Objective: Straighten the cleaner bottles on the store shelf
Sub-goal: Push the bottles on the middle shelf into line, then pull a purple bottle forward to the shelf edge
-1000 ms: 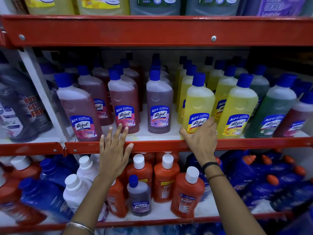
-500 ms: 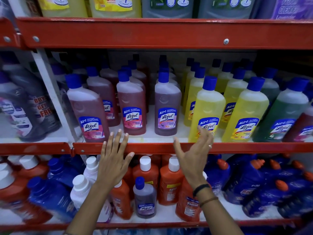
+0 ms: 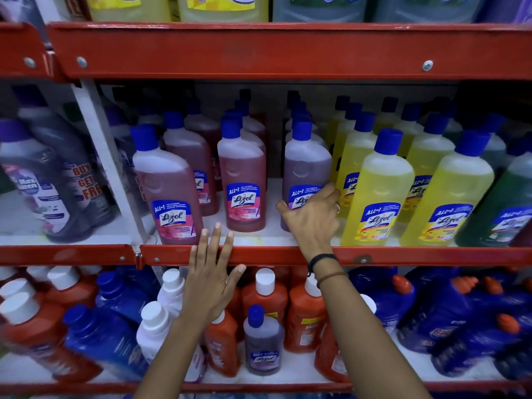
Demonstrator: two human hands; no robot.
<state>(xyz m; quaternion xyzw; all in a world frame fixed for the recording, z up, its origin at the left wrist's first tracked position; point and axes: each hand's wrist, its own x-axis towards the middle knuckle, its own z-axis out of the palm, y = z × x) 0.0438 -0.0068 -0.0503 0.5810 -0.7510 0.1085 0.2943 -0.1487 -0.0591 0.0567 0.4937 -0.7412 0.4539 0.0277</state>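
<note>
Our right hand (image 3: 312, 217) wraps the purple bottle (image 3: 306, 168) low to square it on the shelf (image 3: 273, 254), left hand (image 3: 211, 280) splayed, holding nothing, ready to steady.

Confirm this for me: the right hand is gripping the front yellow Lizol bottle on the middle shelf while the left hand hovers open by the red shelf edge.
Not quite. In the head view, the right hand is wrapped around the front purple Lizol bottle, not a yellow one; the nearest yellow Lizol bottle stands untouched just beside it. The rest holds: the left hand is open, fingers spread, by the red shelf edge.
</note>
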